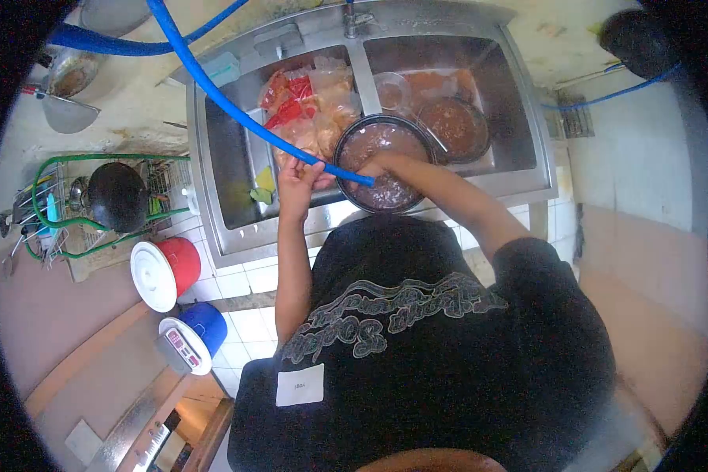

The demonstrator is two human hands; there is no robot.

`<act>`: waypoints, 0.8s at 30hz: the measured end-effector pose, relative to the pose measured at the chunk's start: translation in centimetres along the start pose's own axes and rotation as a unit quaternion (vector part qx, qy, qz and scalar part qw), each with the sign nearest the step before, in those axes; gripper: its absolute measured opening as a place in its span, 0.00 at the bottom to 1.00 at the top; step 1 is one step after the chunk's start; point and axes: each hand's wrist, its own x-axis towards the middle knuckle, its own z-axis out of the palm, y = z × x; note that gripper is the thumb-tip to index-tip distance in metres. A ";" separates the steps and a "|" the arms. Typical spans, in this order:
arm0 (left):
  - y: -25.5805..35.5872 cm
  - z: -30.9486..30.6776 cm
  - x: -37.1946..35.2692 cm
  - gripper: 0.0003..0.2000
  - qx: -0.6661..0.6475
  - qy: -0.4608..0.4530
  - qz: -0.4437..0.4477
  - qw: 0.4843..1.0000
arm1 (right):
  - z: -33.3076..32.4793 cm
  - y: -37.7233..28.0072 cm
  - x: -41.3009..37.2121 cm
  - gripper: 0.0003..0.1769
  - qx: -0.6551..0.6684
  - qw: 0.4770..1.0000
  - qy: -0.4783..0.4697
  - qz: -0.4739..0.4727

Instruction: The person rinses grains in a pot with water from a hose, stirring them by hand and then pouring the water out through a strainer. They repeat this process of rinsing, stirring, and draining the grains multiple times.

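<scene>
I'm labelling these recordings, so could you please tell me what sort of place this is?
Probably a working kitchen's washing-up area: there is a double steel sink with a blue hose running into a pot, a rack of dishes and utensils, and pans hanging on the wall.

Illegible writing on shirt, tag

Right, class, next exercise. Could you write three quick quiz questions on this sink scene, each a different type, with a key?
1. Multiple choice: what does the left hand hold?
A) a ladle
B) the blue hose
C) a sponge

2. True or false: the right hand is resting outside the black-rimmed pot.

3. Short answer: what colours are the two buckets beside the sink?

Key: 1 B; 2 false, it reaches into the pot; 3 one red, one blue.
</scene>
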 end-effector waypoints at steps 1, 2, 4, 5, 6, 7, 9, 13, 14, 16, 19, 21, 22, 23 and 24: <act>-0.1 -0.1 0.0 0.13 0.001 0.000 0.000 1.000 | 0.5 0.5 0.1 0.33 0.031 1.000 -0.001 0.002; -0.1 -0.1 0.0 0.13 -0.002 -0.004 0.005 1.000 | 1.0 1.0 0.1 0.33 0.057 0.998 0.000 0.007; 0.0 0.1 0.0 0.13 -0.004 -0.009 0.010 1.000 | 1.8 1.8 0.1 0.34 0.077 0.997 0.011 0.014; 0.2 0.3 -0.1 0.12 0.001 -0.009 0.004 1.000 | 1.9 1.9 -0.6 0.34 0.077 0.997 0.012 0.015; 0.3 0.6 -0.1 0.12 0.007 -0.008 -0.002 1.000 | 1.9 2.1 -1.4 0.35 0.010 0.998 0.052 0.024; 0.3 0.7 -0.1 0.12 0.007 -0.009 -0.002 1.000 | 1.9 2.0 -1.9 0.37 -0.058 0.994 0.090 0.032; 0.3 0.6 -0.1 0.11 0.006 -0.016 -0.003 1.000 | 1.7 1.3 -2.6 0.34 -0.080 0.993 0.085 -0.004; 0.2 0.5 -0.3 0.10 -0.008 0.001 -0.002 1.000 | 3.6 10.4 7.0 0.27 -0.051 0.963 0.181 -0.192; 0.2 0.3 -0.2 0.10 -0.005 0.001 -0.001 1.000 | 3.3 8.7 5.5 0.27 -0.051 0.964 0.179 -0.191; 0.1 0.3 -0.1 0.11 -0.002 0.000 0.001 1.000 | 1.5 2.4 -0.3 0.23 -0.063 0.969 0.240 0.015; 0.0 0.3 0.1 0.11 0.002 -0.004 0.002 1.000 | 1.5 1.2 -3.7 0.28 -0.167 0.895 0.398 -0.112; -0.2 0.3 0.1 0.12 0.000 -0.008 0.007 1.000 | -0.3 -2.3 -7.9 0.30 -0.202 0.906 0.359 -0.094; -0.2 0.3 0.2 0.12 -0.001 -0.007 0.008 1.000 | -0.8 -3.3 -9.1 0.33 -0.233 0.915 0.319 -0.077; -0.2 0.3 0.2 0.12 0.005 -0.008 0.007 1.000 | -0.7 -2.3 -8.2 0.33 -0.235 0.915 0.318 -0.077; -0.2 0.3 0.2 0.12 0.012 -0.008 0.006 1.000 | -0.3 -0.2 -6.4 0.34 -0.221 0.903 0.367 -0.028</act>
